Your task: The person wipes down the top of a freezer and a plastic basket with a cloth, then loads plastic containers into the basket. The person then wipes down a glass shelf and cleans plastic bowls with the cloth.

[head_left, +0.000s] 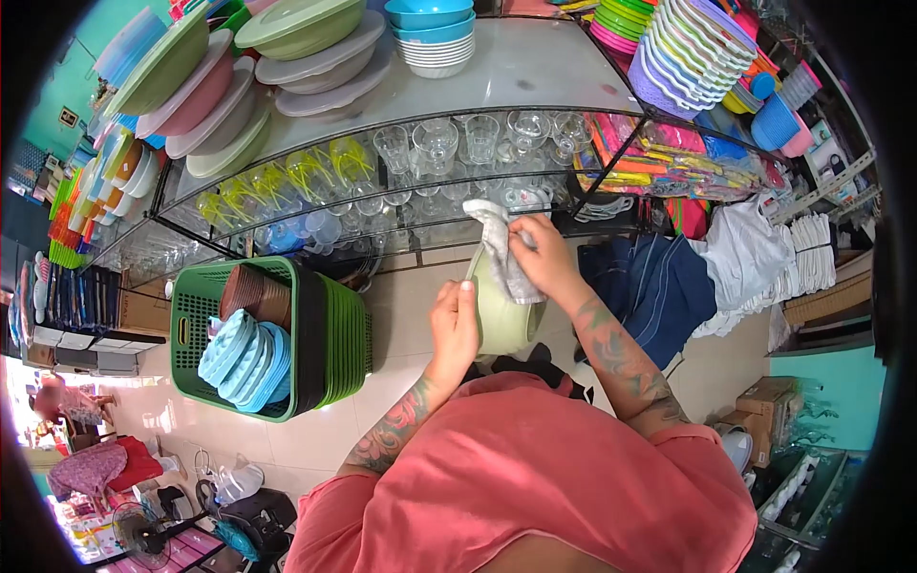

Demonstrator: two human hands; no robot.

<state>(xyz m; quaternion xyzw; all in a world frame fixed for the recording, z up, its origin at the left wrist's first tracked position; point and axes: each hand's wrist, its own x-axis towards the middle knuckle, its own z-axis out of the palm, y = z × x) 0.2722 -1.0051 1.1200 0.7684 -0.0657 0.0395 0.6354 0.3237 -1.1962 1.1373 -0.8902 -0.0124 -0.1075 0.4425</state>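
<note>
A pale green plastic bowl (501, 323) is tilted on its side in front of my body. My left hand (454, 320) grips its rim, with the thumb pointing up and the other fingers partly hidden. In my right hand (543, 256) is a greyish-white cloth (493, 229), bunched under the fingers. Part of the cloth hangs over the bowl's upper side, and its loose end sticks up above the rim. Behind both hands stands a glass shelf holding clear drinking glasses (436, 141).
Stacked green baskets (344, 339) stand on the floor at left, holding blue plastic items (250, 358) and a brown container (256, 291). Lidded bowls (304, 29) and blue bowls (432, 38) rest on the glass top. Dark blue cloth (650, 296) lies at right. Another person (76, 406) is far left.
</note>
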